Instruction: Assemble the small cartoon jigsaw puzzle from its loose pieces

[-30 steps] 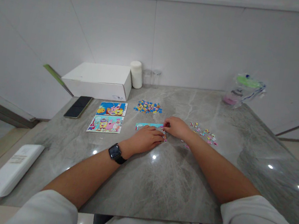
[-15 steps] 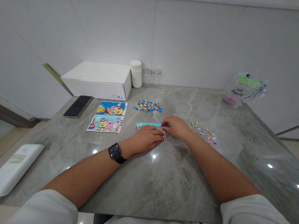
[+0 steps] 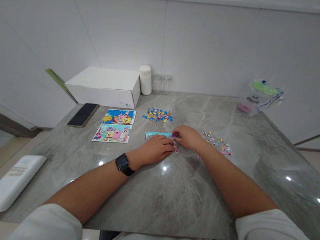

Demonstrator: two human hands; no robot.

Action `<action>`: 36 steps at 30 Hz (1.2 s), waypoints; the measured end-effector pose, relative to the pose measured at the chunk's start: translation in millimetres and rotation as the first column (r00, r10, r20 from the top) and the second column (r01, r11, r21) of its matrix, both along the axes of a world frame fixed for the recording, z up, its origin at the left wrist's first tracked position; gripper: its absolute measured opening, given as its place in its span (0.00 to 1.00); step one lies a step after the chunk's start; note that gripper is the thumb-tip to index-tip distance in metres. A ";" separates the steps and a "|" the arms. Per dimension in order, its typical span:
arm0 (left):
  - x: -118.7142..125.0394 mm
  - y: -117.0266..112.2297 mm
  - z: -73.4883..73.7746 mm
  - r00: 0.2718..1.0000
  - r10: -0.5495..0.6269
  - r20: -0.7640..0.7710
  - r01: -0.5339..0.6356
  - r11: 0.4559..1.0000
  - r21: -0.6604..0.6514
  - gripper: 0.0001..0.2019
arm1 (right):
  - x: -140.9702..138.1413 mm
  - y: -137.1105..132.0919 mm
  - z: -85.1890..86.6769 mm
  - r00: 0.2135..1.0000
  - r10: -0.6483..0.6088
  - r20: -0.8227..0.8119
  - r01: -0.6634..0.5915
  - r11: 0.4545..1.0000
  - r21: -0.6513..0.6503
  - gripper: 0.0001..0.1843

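A partly built jigsaw strip (image 3: 158, 135), mostly turquoise, lies at the middle of the grey marble table (image 3: 174, 185). My left hand (image 3: 156, 149), with a black watch on its wrist, rests palm down on the strip's near edge, fingers curled together. My right hand (image 3: 187, 137) pinches a small jigsaw piece at the strip's right end. Loose pieces (image 3: 218, 142) lie scattered just right of that hand. A denser pile of blue and yellow pieces (image 3: 158, 115) sits behind the strip.
Two cartoon picture cards (image 3: 115, 125) lie left of the strip, a dark phone (image 3: 82, 114) beyond them. A white box (image 3: 105, 86), a white cylinder (image 3: 145, 79) and two jars stand at the back. A white power bank (image 3: 10, 182) is near left; a plastic bag (image 3: 260, 95) back right.
Both hands stay on the jigsaw strip with only slight finger shifts. My right hand's fingertips have closed in a little on the strip's right end.
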State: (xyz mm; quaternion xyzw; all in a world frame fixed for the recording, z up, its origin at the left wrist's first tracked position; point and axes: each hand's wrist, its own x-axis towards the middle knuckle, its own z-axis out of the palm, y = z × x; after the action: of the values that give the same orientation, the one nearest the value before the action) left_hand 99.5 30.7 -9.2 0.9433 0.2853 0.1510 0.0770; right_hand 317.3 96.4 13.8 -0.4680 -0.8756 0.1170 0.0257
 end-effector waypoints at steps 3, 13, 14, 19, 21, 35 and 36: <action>0.3 -0.7 3.8 0.999 -0.010 0.035 0.011 0.999 -0.030 0.13 | 1.1 0.6 0.8 1.000 -0.007 -0.009 0.007 1.000 0.007 0.13; -59.9 38.1 24.6 0.835 0.547 0.054 -0.540 0.835 -0.106 0.09 | 4.1 4.0 3.4 1.000 -0.025 0.000 0.025 0.999 0.028 0.12; -66.8 41.7 24.0 0.822 0.569 0.009 -0.564 0.817 -0.117 0.09 | 3.6 4.0 2.6 1.000 -0.016 0.006 0.016 0.999 0.028 0.12; -79.8 49.7 15.2 0.844 0.532 -0.067 -0.535 0.823 -0.191 0.09 | 1.9 3.2 0.0 1.000 0.018 0.011 -0.019 1.000 0.024 0.12; -79.2 50.9 11.3 0.855 0.514 -0.068 -0.516 0.830 -0.213 0.09 | 1.6 2.9 -0.4 0.999 0.034 0.024 -0.034 0.999 0.016 0.12; -77.7 53.7 8.1 0.863 0.504 -0.021 -0.493 0.834 -0.250 0.09 | 1.2 4.0 -2.2 0.999 0.050 0.001 -0.050 0.999 0.018 0.12; -77.4 53.3 8.7 0.862 0.507 -0.011 -0.493 0.833 -0.252 0.08 | 1.2 3.9 -1.8 0.999 0.049 -0.001 -0.049 0.999 0.018 0.12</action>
State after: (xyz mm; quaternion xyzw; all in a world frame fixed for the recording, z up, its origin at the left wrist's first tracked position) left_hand 22.1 84.0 -0.5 0.8142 0.5361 0.1558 0.1594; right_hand 318.5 100.4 12.0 -0.4461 -0.8878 0.1100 0.0280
